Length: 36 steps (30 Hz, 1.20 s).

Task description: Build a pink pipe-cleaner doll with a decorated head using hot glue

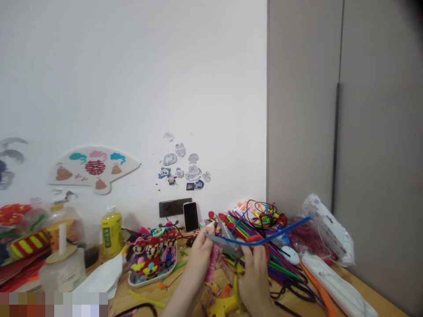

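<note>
My right hand [254,277] is wrapped round a pair of scissors [236,252] with grey metal blades and a yellow handle. The blades are spread and point left, toward my left hand [200,253]. A long blue pipe cleaner [264,241] runs between the hands, its free end rising to the right. My left fingers are pinched at its left end, close to the blade tips; the exact grip is partly hidden. Beside my left palm hangs a pink fuzzy piece [213,263], and I cannot tell whether the hand holds it.
Colourful pipe cleaners [280,270] lie heaped at the right, near a plastic package [330,233] and a white bundle [337,281]. Small figures stand in a white tray [150,281] at left. Behind are a phone [191,217], a yellow drink bottle [111,233] and a lidded glass jar [62,270].
</note>
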### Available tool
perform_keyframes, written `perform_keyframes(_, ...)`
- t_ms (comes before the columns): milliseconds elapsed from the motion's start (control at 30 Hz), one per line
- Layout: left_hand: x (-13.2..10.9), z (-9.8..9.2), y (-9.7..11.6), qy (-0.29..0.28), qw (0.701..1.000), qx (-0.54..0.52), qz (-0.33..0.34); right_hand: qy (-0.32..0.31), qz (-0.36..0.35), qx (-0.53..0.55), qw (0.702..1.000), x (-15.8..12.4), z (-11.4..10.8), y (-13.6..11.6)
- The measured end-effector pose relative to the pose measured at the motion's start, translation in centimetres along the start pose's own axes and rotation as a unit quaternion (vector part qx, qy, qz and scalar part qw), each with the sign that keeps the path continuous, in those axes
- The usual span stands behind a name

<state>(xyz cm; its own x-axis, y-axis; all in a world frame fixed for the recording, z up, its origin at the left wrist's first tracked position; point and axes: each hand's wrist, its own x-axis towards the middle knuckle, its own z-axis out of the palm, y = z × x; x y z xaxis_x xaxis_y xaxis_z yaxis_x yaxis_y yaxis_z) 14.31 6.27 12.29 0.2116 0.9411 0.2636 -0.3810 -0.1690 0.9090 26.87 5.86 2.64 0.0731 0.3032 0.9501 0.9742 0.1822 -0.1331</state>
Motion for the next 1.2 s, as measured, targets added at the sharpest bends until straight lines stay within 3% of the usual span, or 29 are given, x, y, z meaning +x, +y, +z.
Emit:
perform_keyframes(133,0.3,-0.1,0.1,0.013,1.0,-0.019,0.017,-0.045,-0.004,0.022,0.999,-0.2,0.0,-0.2)
perform_keyframes(567,0.4,-0.4,-0.5,-0.026,0.999,-0.017,-0.013,-0.012,-0.034,0.017,0.999,0.6,-0.4,0.1)
perform_keyframes(967,0.5,-0.3,-1.7,0.01,1.0,-0.004,0.001,-0.04,0.005,0.023,0.999,0.3,-0.1,0.2)
perform_keyframes(1200,2.3,-0.3,-3.4,0.049,0.998,-0.014,-0.022,-0.039,-0.003,0.01,0.999,-1.0,1.8,1.4)
